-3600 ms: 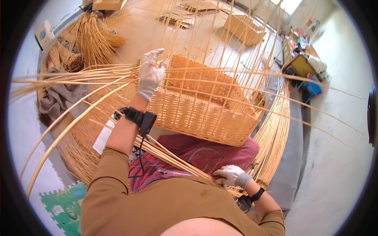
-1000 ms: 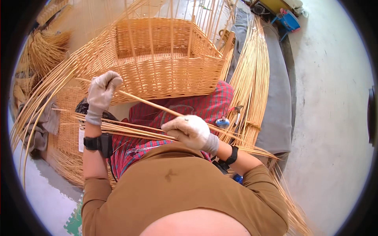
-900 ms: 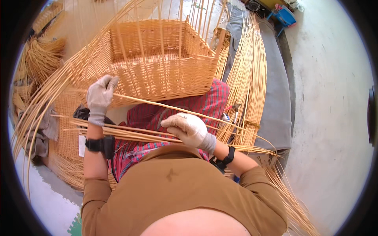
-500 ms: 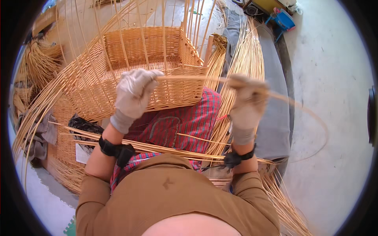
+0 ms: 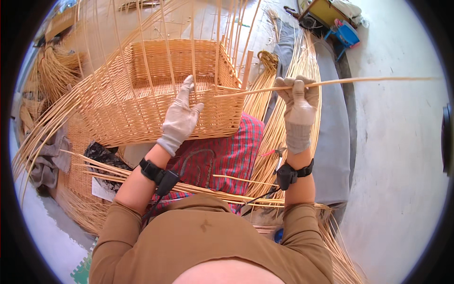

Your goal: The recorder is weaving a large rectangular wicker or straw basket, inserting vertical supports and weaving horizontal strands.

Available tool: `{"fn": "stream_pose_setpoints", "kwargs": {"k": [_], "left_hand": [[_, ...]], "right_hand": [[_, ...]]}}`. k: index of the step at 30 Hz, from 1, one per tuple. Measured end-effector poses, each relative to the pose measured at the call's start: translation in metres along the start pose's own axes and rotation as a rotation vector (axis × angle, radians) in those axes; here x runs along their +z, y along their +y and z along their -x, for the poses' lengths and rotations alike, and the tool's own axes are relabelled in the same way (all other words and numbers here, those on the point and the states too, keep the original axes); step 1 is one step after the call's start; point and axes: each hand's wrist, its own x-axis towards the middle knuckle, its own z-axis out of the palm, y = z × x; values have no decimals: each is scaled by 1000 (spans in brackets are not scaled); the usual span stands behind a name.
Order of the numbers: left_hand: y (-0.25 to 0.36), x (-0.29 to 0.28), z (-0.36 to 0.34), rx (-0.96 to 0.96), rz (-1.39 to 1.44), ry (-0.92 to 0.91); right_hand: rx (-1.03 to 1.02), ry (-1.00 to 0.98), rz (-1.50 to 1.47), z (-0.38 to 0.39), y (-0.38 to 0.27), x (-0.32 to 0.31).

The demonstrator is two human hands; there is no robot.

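Note:
A rectangular wicker basket (image 5: pixel 215 116) with tall upright stakes along its near side lies tilted before me. My left hand (image 5: pixel 180 118), in a pale glove, is at its near wall. The index finger points up beside a stake and the thumb stands apart; I see nothing held in it. My gloved right hand (image 5: pixel 300 104) is to the right of the basket, closed on a long thin willow rod (image 5: pixel 369 79) between thumb and fingers. The rod's left end meets the near wall by the right corner; its other end reaches far right over the floor.
Loose rods (image 5: pixel 227 195) lie across my lap on a red plaid cloth (image 5: pixel 227 161). A thick bundle of rods (image 5: pixel 302 57) lies right of the basket, near pliers-like tool handles (image 5: pixel 280 154). A blue stool (image 5: pixel 346 35) stands far right, a rod bundle (image 5: pixel 56 68) far left.
My left hand has let go of the rod and opened against the basket wall. My right hand has shifted slightly right, and the curved rod now extends nearly straight.

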Motion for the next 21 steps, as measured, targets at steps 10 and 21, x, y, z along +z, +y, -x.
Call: {"fn": "stream_pose_setpoints", "kwargs": {"k": [10,21], "left_hand": [[21,-13,-12,-290,343,-4],[39,47,-69,-548,368,-341]], "right_hand": [[319,154,-292,9,107,-8],[376,59,306,-17,86,-2]]}}
